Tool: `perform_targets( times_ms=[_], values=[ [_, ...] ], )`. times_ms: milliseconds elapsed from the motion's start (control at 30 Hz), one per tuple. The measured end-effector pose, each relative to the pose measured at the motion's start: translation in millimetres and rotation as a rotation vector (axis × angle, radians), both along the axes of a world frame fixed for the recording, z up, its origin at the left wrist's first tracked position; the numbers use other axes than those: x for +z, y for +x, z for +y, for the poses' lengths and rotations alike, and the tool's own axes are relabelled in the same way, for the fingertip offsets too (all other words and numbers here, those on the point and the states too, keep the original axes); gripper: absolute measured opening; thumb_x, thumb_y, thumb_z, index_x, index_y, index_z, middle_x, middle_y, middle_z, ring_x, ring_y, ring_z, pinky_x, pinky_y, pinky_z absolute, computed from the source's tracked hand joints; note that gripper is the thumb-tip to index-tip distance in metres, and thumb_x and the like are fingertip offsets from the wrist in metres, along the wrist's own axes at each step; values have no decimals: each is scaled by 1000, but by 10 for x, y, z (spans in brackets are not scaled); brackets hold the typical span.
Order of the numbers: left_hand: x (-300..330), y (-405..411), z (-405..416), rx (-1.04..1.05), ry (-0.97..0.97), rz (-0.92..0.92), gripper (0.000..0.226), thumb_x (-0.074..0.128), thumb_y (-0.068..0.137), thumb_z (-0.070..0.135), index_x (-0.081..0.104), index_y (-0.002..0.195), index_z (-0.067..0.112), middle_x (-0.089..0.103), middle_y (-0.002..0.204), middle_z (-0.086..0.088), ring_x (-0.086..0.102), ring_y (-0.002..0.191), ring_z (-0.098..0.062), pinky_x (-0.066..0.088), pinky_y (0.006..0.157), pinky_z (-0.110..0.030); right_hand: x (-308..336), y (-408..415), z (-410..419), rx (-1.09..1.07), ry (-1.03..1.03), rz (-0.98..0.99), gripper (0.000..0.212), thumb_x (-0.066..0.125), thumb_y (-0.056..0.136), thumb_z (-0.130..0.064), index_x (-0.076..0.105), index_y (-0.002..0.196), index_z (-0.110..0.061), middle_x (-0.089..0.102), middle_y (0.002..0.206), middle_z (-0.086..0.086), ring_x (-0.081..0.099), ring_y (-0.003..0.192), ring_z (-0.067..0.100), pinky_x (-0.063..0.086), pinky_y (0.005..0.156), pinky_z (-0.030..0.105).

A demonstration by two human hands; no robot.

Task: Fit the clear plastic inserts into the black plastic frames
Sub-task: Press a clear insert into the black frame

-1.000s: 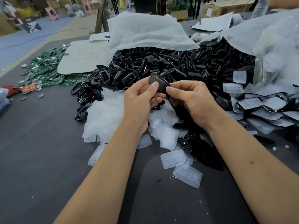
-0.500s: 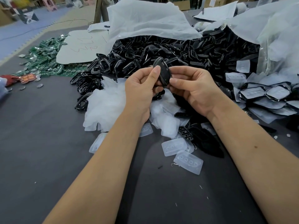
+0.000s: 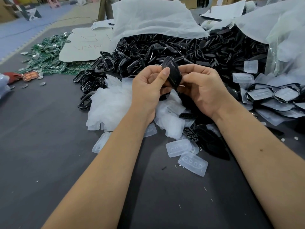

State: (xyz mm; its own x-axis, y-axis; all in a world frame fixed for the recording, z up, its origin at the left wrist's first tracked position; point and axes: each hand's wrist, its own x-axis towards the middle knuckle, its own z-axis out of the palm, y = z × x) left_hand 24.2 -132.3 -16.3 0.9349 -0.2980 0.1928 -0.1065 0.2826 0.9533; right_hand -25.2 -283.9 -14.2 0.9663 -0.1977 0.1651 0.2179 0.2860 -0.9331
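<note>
Dark grey counter (image 3: 49, 146), heaped with loose glossy black plastic frames (image 3: 165, 48).
Left hand (image 3: 146, 90) and right hand (image 3: 203, 90) both pinch one oval black plastic frame (image 3: 172, 71), upright just before that heap; clear rectangular plastic inserts (image 3: 192, 163) lie nearer.

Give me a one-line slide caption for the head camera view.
Both hands, left hand and right hand, hold one black frame above a table heaped with frames and clear inserts.
</note>
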Motion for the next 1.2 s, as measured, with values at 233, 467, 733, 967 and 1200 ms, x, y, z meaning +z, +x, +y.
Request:
perform_targets(
  times_ms=[233,467,733,967,1200],
  values=[
    [-5,5,13,-24,35,-38,6,71,98,8,71,93,11,72,74,-1,65,66,-12,56,60,-24,-19,4,-16,-6,-24,21,14,60,100,-2,74,100,-4,76,97,14,73,90,27,55,87,40],
    [-14,-12,20,-83,24,-61,12,68,100,10,76,94,18,75,86,-6,67,80,-18,56,69,-27,-17,-21,-79,53,-33,-2,13,61,99,-3,73,102,-2,76,96,13,72,89,23,57,88,37],
    [12,31,41,-148,10,46,14,57,105,4,66,95,9,71,82,0,65,77,-10,57,77,-22,18,-34,-11,-74,-125,-39,19,66,94,8,74,107,-4,75,94,11,70,84,17,56,75,25],
    [15,1,19,-165,65,-17,11,62,102,4,71,97,10,66,95,-16,56,94,-30,47,94,-45,8,-66,-53,-53,-155,-62,25,61,95,13,74,99,-9,75,86,3,69,82,14,56,79,28],
    [-36,-12,-29,-125,172,-206,9,76,92,2,75,95,10,72,85,-6,63,78,-16,52,77,-28,7,-45,-114,-95,-113,-42,28,55,96,16,68,86,-6,74,83,6,70,77,16,56,69,25]
  ],
)
